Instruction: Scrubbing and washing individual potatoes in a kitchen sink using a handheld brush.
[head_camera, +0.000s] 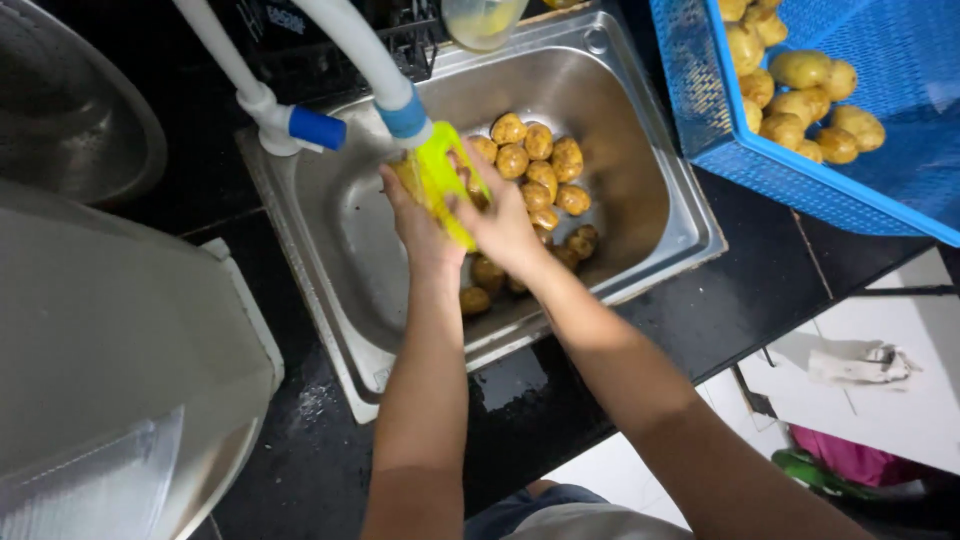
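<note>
The yellow-green scrubber (440, 180) sits right under the tap (385, 90), its long axis slanting down toward the potatoes (540, 170). The left hand (415, 225) cups it from below, fingers closed; the right hand (500, 225) presses it alongside, over the sink (640, 190).

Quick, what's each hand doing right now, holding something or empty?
Left hand: closed around a yellow-green scrubbing pad under the faucet, over the sink.
Right hand: gripping the same pad from the other side.
</note>
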